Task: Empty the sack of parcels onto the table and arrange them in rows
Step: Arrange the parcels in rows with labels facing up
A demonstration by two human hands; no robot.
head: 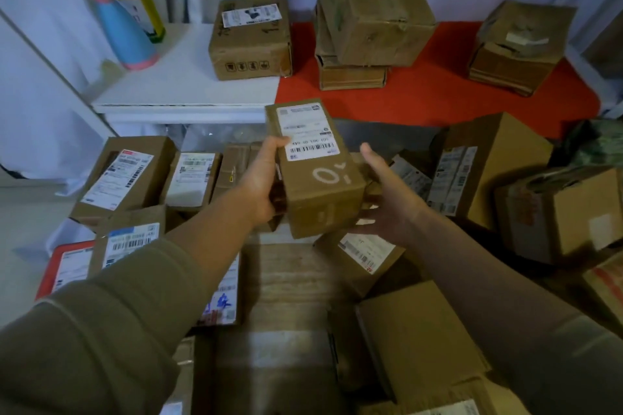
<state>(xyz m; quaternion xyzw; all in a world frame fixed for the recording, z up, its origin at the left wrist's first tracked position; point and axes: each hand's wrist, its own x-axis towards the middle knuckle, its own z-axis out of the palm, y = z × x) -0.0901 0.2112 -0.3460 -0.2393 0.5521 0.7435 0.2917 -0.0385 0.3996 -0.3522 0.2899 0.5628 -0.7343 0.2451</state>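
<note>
- Closest to you sits a heap of brown cardboard parcels (414, 344), piled at odd angles, some showing white shipping labels.
- Both your arms reach out over that heap, in olive-brown sleeves (111, 320).
- Your left hand (261, 180) grips a long brown parcel (315, 168) along its left side, thumb curled over the top edge beside the label.
- That parcel is up in the air, tilted, above the pile and short of the table; its white barcode label (308, 131) and a white "O" mark face you.
- Your right hand (387, 199) is spread wide, fingers straight, just right of the parcel's near end; whether it touches the cardboard, you can't tell from here.
- So the hands are apart, parcel between them.
- Far ahead, the table (188, 87) is white on the left, with a red cloth (438, 94) over its right part.
- One labelled box (251, 39) sits on the far part of the table, at the edge of the red cloth.
- Two stacks of boxes (367, 10) stand on the red cloth, well apart.
- Far left on the table: a blue-and-pink cone-shaped object (121, 20).
</note>
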